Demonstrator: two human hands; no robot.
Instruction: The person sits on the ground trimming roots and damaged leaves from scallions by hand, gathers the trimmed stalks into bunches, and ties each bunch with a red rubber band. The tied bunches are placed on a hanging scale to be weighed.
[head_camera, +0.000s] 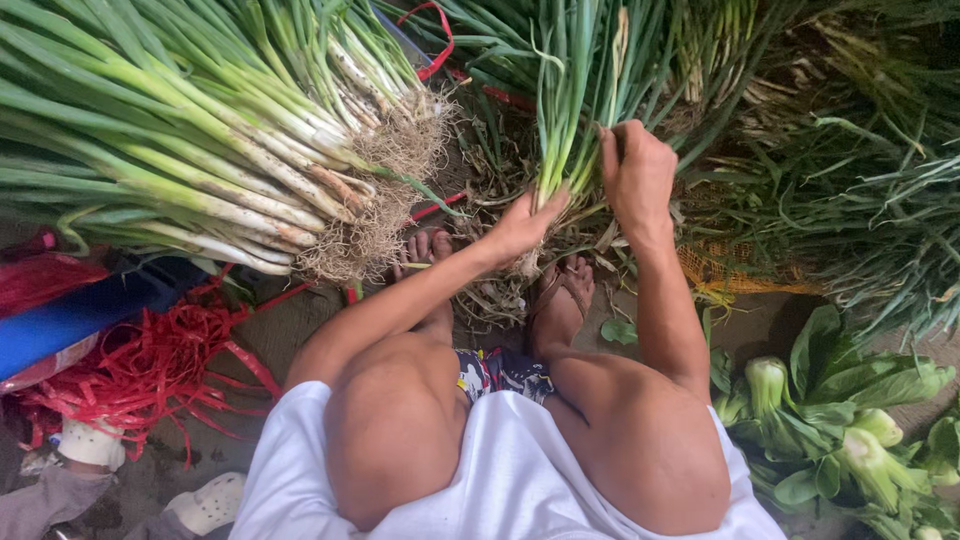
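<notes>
Clasping the small scallion bunch (565, 130) near its roots, the left hand (522, 225) grips shut while the right hand (637, 175) pinches one leaf at two o'clock

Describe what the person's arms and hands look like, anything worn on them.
Both arms are bare from shoulder to fingertips, with no sleeves reaching them. The left hand and right hand wear no gloves, and no watch, ring or bracelet shows. A white garment covers the lap.

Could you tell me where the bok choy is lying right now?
In the head view, the bok choy lies on the ground at lower right, beside the person's right knee and below the orange mesh netting.
</notes>
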